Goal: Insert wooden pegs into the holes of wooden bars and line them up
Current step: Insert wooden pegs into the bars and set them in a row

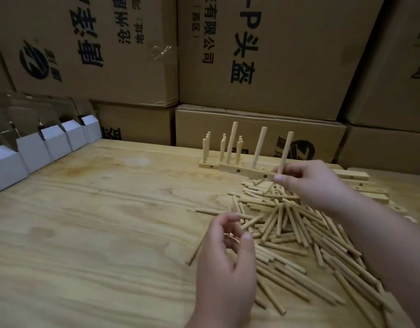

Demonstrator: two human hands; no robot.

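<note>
A pale plywood tabletop (90,221) with dark, wavy grain fills the view from 9 o'clock round to 6 o'clock. Behind it, from 10 o'clock to 2 o'clock, stacked brown cardboard cartons (275,55) form a wall; they carry bold black printed characters and round logos, and a scrap of clear tape (162,52) clings to one at 12 o'clock. At 9 o'clock a row of small white folded boxes (50,143) with brown flaps raised lines the table's far left edge. The light is dim and warm.
</note>
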